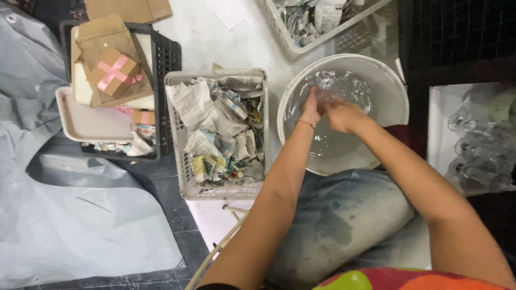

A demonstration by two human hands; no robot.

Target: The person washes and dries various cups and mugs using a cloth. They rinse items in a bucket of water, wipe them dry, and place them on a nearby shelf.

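- Both of my hands are together over the water in the white basin (388,91), my left hand (312,104) pressed up against my right hand (339,114); they are blurred, so I cannot tell whether the fingers are spread or closed on anything.
- Around my hands the water (344,86) is rippled and glinting, and the basin sits on the floor just ahead of my knee in wet jeans (344,220).
- On my left wrist there is a thin red bracelet (306,124).
- Just to the left of my left hand stands a grey plastic basket (180,177) full of crumpled newspaper (220,129).
- Further left, a black crate (166,59) holds pale trays and a small cardboard box with pink tape (114,71).
- Beyond my hands, another basket of paper (314,19) lies at the top.
- To the right of my right hand, clear glasses (478,153) lie in a white tray.
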